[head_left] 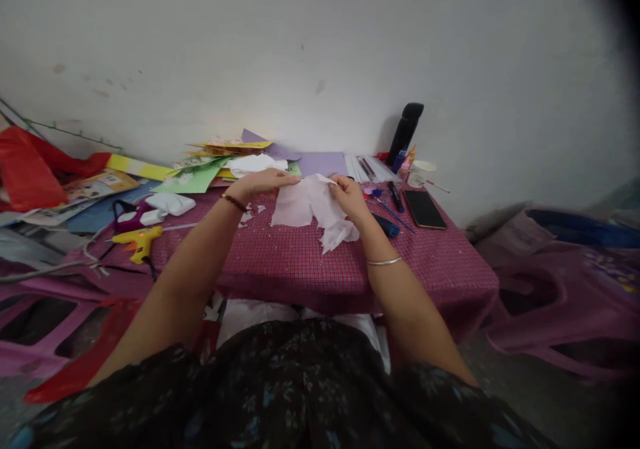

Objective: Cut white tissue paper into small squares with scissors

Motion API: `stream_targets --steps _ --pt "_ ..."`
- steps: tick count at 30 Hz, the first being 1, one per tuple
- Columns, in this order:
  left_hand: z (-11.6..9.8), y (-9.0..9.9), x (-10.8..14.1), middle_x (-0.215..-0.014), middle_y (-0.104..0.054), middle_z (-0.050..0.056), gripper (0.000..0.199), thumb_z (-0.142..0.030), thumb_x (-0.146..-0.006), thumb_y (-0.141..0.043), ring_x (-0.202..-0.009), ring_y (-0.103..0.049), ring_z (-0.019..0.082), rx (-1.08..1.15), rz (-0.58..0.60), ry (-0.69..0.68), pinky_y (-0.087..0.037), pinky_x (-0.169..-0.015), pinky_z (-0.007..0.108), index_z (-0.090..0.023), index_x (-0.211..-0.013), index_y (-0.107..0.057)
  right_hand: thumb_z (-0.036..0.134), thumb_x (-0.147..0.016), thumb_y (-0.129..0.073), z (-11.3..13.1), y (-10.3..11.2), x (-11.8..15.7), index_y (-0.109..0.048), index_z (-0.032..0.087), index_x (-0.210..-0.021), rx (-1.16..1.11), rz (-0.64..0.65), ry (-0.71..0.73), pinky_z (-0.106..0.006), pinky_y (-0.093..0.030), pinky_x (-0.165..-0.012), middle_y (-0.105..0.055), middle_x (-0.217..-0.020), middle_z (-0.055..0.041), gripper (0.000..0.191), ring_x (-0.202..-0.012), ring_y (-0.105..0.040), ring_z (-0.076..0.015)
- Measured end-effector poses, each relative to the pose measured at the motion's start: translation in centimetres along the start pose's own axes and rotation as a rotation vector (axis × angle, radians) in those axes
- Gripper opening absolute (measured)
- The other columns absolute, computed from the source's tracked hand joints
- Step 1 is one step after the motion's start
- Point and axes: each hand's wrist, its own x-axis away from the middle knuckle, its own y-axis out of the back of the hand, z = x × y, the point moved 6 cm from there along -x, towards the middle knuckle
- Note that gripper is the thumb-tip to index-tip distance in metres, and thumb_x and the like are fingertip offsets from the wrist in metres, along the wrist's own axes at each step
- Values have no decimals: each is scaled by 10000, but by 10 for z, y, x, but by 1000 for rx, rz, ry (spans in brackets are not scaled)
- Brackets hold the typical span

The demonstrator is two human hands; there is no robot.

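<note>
Thin white tissue paper [313,205] with ragged lower edges hangs over the red checked tablecloth [295,259]. My left hand [265,182] pinches its upper left edge between thumb and fingers. At the upper right edge, my right hand [349,195] grips the same paper, fingers closed. Small torn white scraps [246,217] lie on the cloth just below my left hand. Behind that hand, a crumpled white paper [257,163] rests on coloured sheets.
Left of my arms lie a yellow glue gun [139,242], a white-and-purple item [170,203] and green paper [193,181]. On the right are a black phone [425,209], pens [396,197], a tall black object [405,132] and a pink stool [565,302].
</note>
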Motion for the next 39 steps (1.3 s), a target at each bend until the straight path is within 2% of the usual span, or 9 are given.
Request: stream_targets --steps 4,8,14,19,26,32,35,39 --pt "-11 -1 -29 -446 -433 5 363 -370 -620 -870 -569 -500 188 -287 -40 116 -354 -554 293 -183 -459 -604 319 -849 -493 -3 3 -1 -628 194 -867 -31 -5 5 -287 -419 -693 -609 -793 -22 185 -759 -528 -176" --pt "-14 -13 -40 -423 -414 3 321 -244 -517 -884 -653 -544 217 -411 -25 160 -360 -615 296 -184 -423 -583 307 -842 -492 -5 8 -2 -632 187 -884 -52 -6 5 -302 -439 -718 -638 -835 -39 189 -782 -549 -181" --pt "-24 -31 -19 -539 -536 20 272 -391 -685 -684 -583 -483 159 -735 104 109 -323 -577 289 -161 -570 -598 379 -716 -701 2 0 2 -679 192 -901 -101 82 14 -311 -472 -725 -685 -872 -31 264 -804 -580 -194" --pt "-25 -35 -7 -571 -538 29 288 -398 -712 -649 -555 -452 138 -794 119 134 -299 -559 291 -169 -560 -564 403 -776 -608 0 1 0 -631 190 -746 -138 2 -9 -278 -427 -620 -582 -686 16 216 -661 -511 -153" --pt "-14 -18 1 -528 -505 24 274 -394 -684 -693 -577 -457 164 -753 64 186 -304 -565 298 -172 -560 -591 387 -739 -629 -10 11 -5 -596 199 -684 -150 -79 -36 -262 -356 -581 -508 -637 39 198 -631 -434 -135" --pt "6 1 3 -527 -506 20 222 -364 -636 -741 -554 -446 162 -645 28 239 -267 -550 304 -180 -573 -633 361 -735 -620 -15 17 -5 -583 201 -667 -176 -125 -43 -258 -340 -574 -472 -614 48 178 -607 -415 -126" --pt "19 8 3 -538 -540 16 205 -357 -612 -767 -540 -457 157 -518 40 244 -283 -537 296 -188 -585 -655 361 -730 -618 -15 19 -5 -580 202 -666 -188 -134 -55 -257 -345 -570 -466 -607 50 175 -594 -416 -123" --pt "36 15 5 -618 -632 45 176 -314 -584 -798 -563 -529 158 -205 63 258 -370 -559 287 -177 -630 -697 386 -718 -626 -15 21 -4 -569 203 -668 -200 -154 -81 -252 -347 -560 -463 -603 52 198 -583 -413 -118"
